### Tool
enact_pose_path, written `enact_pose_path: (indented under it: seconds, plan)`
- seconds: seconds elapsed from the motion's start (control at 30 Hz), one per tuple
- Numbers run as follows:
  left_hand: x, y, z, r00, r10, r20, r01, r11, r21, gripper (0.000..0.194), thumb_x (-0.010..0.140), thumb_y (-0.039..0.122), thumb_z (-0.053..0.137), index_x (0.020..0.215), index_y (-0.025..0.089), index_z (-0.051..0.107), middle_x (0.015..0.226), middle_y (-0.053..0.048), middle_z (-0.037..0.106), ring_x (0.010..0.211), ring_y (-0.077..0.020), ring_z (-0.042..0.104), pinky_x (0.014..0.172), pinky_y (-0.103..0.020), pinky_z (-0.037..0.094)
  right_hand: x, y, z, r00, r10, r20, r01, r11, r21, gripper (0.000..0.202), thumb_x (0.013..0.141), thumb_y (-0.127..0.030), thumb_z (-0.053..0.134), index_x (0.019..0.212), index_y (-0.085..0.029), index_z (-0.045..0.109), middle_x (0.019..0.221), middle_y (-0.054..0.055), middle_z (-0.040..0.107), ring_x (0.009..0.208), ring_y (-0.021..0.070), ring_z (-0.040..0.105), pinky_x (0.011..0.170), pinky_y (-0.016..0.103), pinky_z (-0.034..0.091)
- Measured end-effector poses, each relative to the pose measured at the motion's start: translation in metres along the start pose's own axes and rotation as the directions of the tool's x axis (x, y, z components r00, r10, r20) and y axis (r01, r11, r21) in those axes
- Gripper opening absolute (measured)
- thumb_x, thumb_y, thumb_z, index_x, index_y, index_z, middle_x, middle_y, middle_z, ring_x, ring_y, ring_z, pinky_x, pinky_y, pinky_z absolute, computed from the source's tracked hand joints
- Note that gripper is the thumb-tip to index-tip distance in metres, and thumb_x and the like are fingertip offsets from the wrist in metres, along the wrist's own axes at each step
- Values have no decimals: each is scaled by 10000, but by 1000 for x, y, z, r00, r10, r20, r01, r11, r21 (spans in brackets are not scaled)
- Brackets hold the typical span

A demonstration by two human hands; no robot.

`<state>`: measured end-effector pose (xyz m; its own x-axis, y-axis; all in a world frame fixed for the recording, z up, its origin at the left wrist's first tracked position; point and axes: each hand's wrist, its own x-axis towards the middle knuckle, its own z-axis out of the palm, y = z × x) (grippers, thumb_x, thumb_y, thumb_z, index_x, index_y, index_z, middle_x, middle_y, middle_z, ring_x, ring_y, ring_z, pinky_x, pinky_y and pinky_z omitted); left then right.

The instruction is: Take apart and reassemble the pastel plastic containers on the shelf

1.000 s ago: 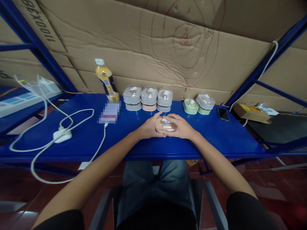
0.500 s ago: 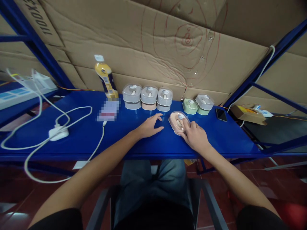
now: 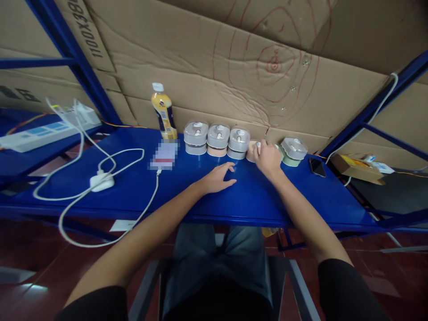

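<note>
Cardboard backs the glossy blue table. Empty left hand rests half open; right hand curls onto a rounded pink plastic box.

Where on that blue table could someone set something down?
The table is bare right of the right forearm, in front of the black phone; between the forearms; and between the white cable and left forearm. The back is crowded with tubs and a bottle, the left with adapter and cord.

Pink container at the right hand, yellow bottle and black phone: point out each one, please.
Pink container (image 3: 250, 154): head view, exposed left part beside the right hand (image 3: 270, 159).
Yellow bottle (image 3: 165, 115): head view, middle of its body.
Black phone (image 3: 317, 167): head view, middle of its upper face.
</note>
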<state>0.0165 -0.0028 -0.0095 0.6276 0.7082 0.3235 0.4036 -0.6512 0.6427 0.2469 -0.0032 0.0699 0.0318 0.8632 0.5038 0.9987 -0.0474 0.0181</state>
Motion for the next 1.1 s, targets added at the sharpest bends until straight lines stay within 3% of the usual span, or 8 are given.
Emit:
enact_pose_path:
  seconds: [0.17, 0.33, 0.5, 0.63, 0.73, 0.8, 0.93, 1.1]
  plan:
    - [1, -4, 2, 999, 31, -36, -32, 999, -12, 542, 907, 393, 703, 1387, 200, 542, 1274, -128, 718, 1251, -325, 687, 1145, -542, 516, 30, -51, 6, 995, 85, 53, -91, 990, 110, 633, 965, -595, 598, 1329, -78, 574, 1298, 282, 674, 1207, 423, 662, 986, 499, 527]
    - [2, -8, 4, 998, 35, -47, -36, 999, -17, 512, 896, 383, 718, 1351, 208, 559, 1260, -121, 728, 1234, -320, 696, 1125, -531, 533, 55, -82, 20, 963, 242, 122, -257, 958, 127, 771, 880, -585, 706, 1389, -38, 515, 1334, 324, 652, 1247, 444, 661, 1008, 518, 527]
    - [2, -10, 5, 997, 50, -56, -51, 998, -20, 505, 909, 391, 716, 1350, 205, 555, 1247, -116, 725, 1224, -312, 701, 1132, -537, 536, 55, -77, 16, 952, 272, 142, -297, 934, 200, 744, 840, -543, 715, 1356, -38, 540, 1301, 318, 675, 1230, 442, 677, 1008, 523, 538]
    - [2, -11, 4, 984, -10, -175, -16, 989, -150, 580, 882, 432, 762, 1367, 198, 547, 1216, -118, 726, 1171, -299, 717, 1112, -543, 554, 41, -43, -4, 962, 246, 121, -272, 908, 318, 740, 853, -583, 668, 1382, -82, 541, 1334, 299, 675, 1257, 448, 661, 1052, 574, 517]
    - [5, -12, -1, 949, -96, -300, -16, 936, -351, 670, 860, 469, 800, 1399, 188, 518, 1273, -156, 704, 1239, -309, 693, 1152, -557, 518, 21, -6, -18, 991, 51, 127, -112, 841, 529, 774, 829, -544, 685, 1476, -160, 505, 1388, 208, 685, 1259, 395, 666, 1091, 565, 506]
    - [7, -12, -6, 935, -137, -328, -38, 879, -475, 724, 853, 477, 808, 1437, 201, 481, 1359, -183, 673, 1322, -321, 656, 1187, -566, 482, 4, 17, -21, 973, -162, 166, 9, 740, 672, 798, 795, -511, 713, 1490, -178, 508, 1403, 163, 684, 1235, 354, 676, 1105, 552, 511]
    - [5, -10, -13, 978, -74, -194, -39, 851, -524, 985, 726, 449, 911, 1539, 216, 406, 1540, -221, 567, 1467, -358, 548, 1244, -575, 413, -27, 43, -10, 818, -524, 239, 103, 542, 834, 845, 756, -473, 796, 1513, -216, 523, 1516, 132, 623, 1357, 331, 625, 1193, 544, 464]
    - [-3, -4, -11, 999, 22, -38, -32, 958, -285, 1095, 588, 448, 997, 1524, 217, 478, 1500, -184, 619, 1410, -394, 590, 1207, -603, 445, -40, 42, 11, 694, -689, 209, 229, 487, 842, 1030, 695, -458, 896, 1598, -246, 449, 1629, 141, 533, 1490, 355, 529, 1262, 588, 381]
